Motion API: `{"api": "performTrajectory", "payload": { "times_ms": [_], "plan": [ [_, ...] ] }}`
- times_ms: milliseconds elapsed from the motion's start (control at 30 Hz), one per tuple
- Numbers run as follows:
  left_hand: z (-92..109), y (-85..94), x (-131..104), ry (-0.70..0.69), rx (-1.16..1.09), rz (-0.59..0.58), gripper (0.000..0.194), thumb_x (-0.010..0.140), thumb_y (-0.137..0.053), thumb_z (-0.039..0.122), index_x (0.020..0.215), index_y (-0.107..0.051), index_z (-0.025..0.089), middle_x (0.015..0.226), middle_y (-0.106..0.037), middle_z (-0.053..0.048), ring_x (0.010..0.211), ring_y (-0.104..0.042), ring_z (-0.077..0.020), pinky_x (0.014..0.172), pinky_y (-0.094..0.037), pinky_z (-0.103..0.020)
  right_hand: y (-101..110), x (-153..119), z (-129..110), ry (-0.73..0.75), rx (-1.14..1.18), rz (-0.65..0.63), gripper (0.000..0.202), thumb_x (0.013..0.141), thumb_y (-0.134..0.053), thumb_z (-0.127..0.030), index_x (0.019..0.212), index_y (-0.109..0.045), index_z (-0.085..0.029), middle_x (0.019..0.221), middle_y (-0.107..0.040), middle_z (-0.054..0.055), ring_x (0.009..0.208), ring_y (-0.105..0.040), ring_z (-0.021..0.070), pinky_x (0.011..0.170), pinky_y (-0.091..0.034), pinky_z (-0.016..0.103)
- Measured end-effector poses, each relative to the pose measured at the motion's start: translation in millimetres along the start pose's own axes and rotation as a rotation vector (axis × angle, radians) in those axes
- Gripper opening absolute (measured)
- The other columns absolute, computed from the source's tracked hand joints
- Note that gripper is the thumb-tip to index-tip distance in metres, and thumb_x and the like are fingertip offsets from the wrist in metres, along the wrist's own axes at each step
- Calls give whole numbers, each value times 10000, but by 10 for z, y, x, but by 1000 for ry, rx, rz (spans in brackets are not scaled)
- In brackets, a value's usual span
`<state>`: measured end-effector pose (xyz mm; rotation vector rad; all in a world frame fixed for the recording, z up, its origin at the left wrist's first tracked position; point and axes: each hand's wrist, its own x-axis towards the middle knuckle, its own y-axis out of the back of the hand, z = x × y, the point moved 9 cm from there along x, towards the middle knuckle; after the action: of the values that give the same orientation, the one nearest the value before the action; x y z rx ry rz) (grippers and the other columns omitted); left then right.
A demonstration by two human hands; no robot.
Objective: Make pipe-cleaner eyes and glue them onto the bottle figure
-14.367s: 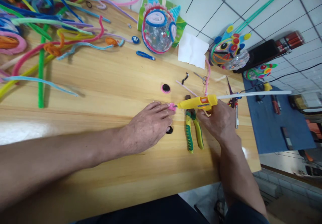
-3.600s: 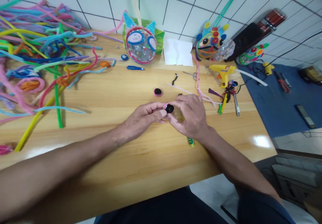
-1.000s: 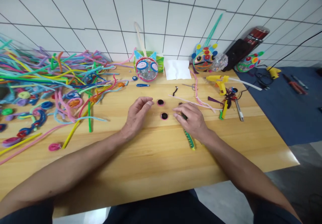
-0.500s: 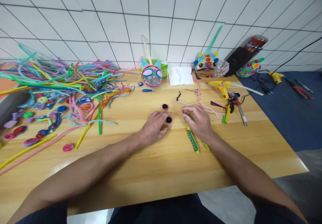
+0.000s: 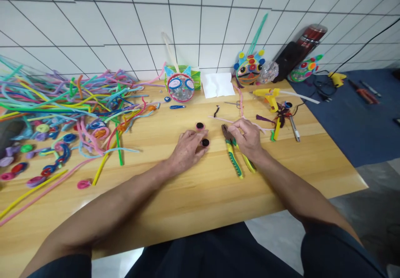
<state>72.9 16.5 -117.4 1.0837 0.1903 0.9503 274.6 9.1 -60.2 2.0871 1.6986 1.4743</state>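
Two small pink-rimmed black discs lie mid-table, the upper disc (image 5: 199, 126) and the lower disc (image 5: 205, 142). My left hand (image 5: 187, 151) rests at their left, its fingertips beside and between them; what it may hold is too small to tell. Green and yellow pliers (image 5: 233, 157) lie on the table with their handles toward me. My right hand (image 5: 246, 136) is at the right side of the pliers' jaws, thumb and index finger together. Anything in that pinch is hidden.
Pipe cleaners (image 5: 75, 95) and coiled pieces cover the left. Behind are a cat-like ornament (image 5: 180, 87), a white paper (image 5: 218, 85) and a second ornament (image 5: 250, 68). A yellow glue gun (image 5: 270, 97) and a pen (image 5: 294, 129) lie right on the wooden table (image 5: 187, 207).
My right hand has shifted off the head of the pliers, whose jaws now show. The view has moved slightly; my left hand stays by the discs.
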Motion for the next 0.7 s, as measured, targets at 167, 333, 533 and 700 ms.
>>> {"api": "performTrajectory", "payload": {
  "times_ms": [167, 333, 533, 700],
  "plan": [
    [13, -10, -5, -36, 24, -11, 345, 1054, -611, 280, 1389, -664, 219, 1286, -785, -101, 1168, -635, -304, 1001, -484, -486, -51, -9, -35, 15, -12, -38, 308, 1063, -571, -380, 787, -626, -255, 739, -686, 10, 741, -639, 208, 785, -482, 390],
    [67, 19, -15, -98, 37, -37, 322, 1061, -571, 317, 1327, -700, 189, 1355, -725, -145, 1219, -629, -307, 1042, -480, -499, -118, -25, -187, 104, -13, -74, 187, 1048, -591, -347, 914, -675, -248, 859, -750, 46, 849, -677, 232, 823, -496, 404],
    [54, 65, -17, -75, 8, -32, 197, 1042, -600, 316, 1132, -744, 215, 1178, -763, -107, 1137, -659, -267, 1021, -490, -456, -111, -10, -196, 103, -46, -74, 192, 1049, -569, -316, 899, -670, -252, 820, -717, 47, 830, -656, 238, 821, -491, 415],
    [56, 94, -33, -57, 62, 2, 195, 1045, -628, 358, 1078, -755, 214, 1168, -780, -105, 1092, -680, -271, 989, -494, -451, -90, -6, -118, 83, -26, -72, 228, 1074, -551, -338, 892, -656, -251, 811, -711, 35, 820, -655, 226, 814, -478, 404]
  ]
}}
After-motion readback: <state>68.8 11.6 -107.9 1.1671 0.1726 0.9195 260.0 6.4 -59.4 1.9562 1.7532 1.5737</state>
